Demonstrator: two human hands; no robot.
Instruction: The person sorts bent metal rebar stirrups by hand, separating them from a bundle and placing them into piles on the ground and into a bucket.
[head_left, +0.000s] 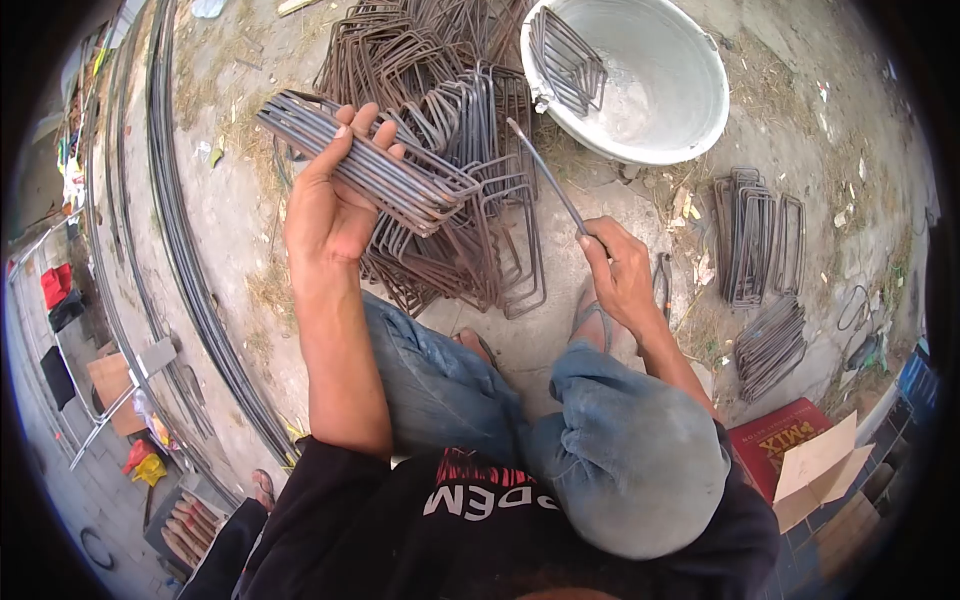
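Note:
My left hand (335,195) holds up a bundle of bent steel rebar stirrups (400,180), with the thumb laid across the bars and fingertips showing past their upper edge. My right hand (622,268) is closed round one end of a thin metal rod (550,180). The rod points up and to the left, and its far tip looks rusty. Below and beyond my left hand lies a large heap of rusty stirrups (375,55) on the ground. Part of that heap is hidden by the bundle.
A white basin (655,100) with several stirrups (568,62) inside stands beyond my right hand. More stirrups (748,240) lie in stacks at the right. Long steel bars (180,210) run along the left. A red box (775,435) and an open cardboard box (825,465) are at lower right.

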